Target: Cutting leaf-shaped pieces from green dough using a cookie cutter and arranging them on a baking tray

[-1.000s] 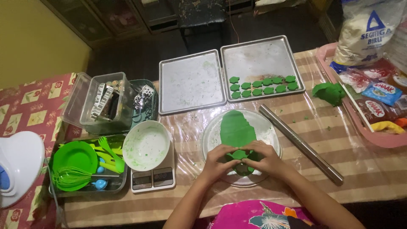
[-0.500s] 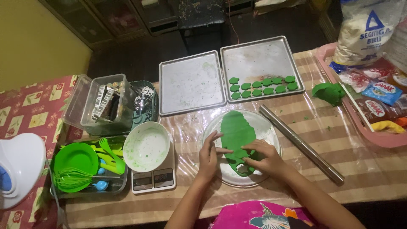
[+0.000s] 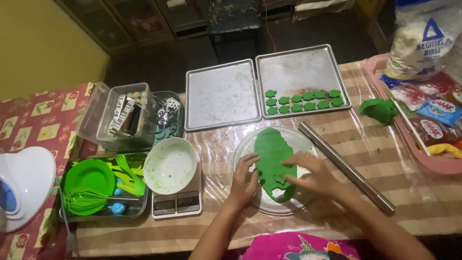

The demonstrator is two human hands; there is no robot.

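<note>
The rolled green dough sheet (image 3: pixel 272 156) lies on the round plate (image 3: pixel 245 151) near the table's front edge, long axis running away from the person, left hand (image 3: pixel 244 179) flat-open beside it, right hand (image 3: pixel 308 174) open, pressing its near end.

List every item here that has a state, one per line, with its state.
Left hand: open, fingers resting on the dough's left edge.
Right hand: open, flat on the dough.
Green dough sheet: rolled flat on the round plate, cut-outs missing at its near end.
Left baking tray: bare.
Right baking tray: two rows of green cut pieces.
White bowl: on the scale, green residue inside.
Rolling pin: lying unused.
</note>
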